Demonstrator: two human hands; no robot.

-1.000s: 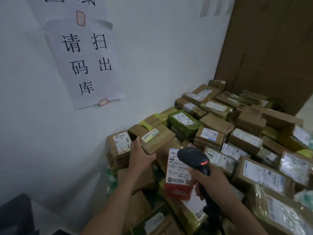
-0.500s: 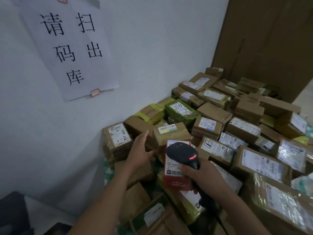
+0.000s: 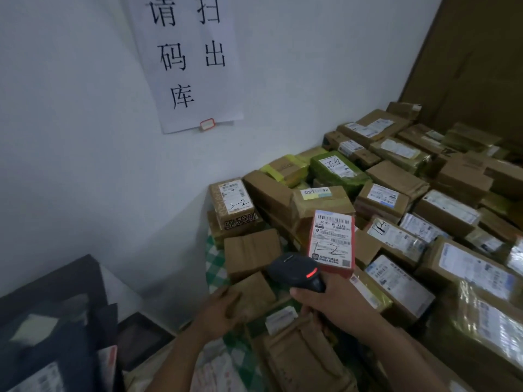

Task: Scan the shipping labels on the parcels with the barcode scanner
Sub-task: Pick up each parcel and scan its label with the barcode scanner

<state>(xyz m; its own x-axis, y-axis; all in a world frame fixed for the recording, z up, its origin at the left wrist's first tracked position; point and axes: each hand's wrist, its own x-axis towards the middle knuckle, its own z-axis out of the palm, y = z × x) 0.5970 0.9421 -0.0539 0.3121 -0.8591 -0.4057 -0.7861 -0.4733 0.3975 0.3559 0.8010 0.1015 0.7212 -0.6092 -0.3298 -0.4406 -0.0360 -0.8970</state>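
Observation:
My right hand (image 3: 331, 302) grips a black barcode scanner (image 3: 295, 274) whose red light glows. Its head points at a red parcel (image 3: 332, 241) standing upright with a white shipping label facing me. My left hand (image 3: 223, 309) rests on a plain brown cardboard parcel (image 3: 254, 295) low in the pile, fingers wrapped over its near edge. Many taped cardboard parcels with white labels fill the right half of the view, among them a box marked "3-2" (image 3: 233, 202) and a green-wrapped one (image 3: 335, 168).
A white wall with a paper sign (image 3: 189, 60) in black characters rises on the left. A brown door or panel (image 3: 475, 58) stands at the back right. Dark flat packages (image 3: 53, 321) lie at the lower left. A green checked cloth (image 3: 218, 258) shows under the pile.
My left hand has come down from the labelled box higher in the pile onto a lower plain brown parcel. The scanner has dropped below the red parcel's label. The view has swung left.

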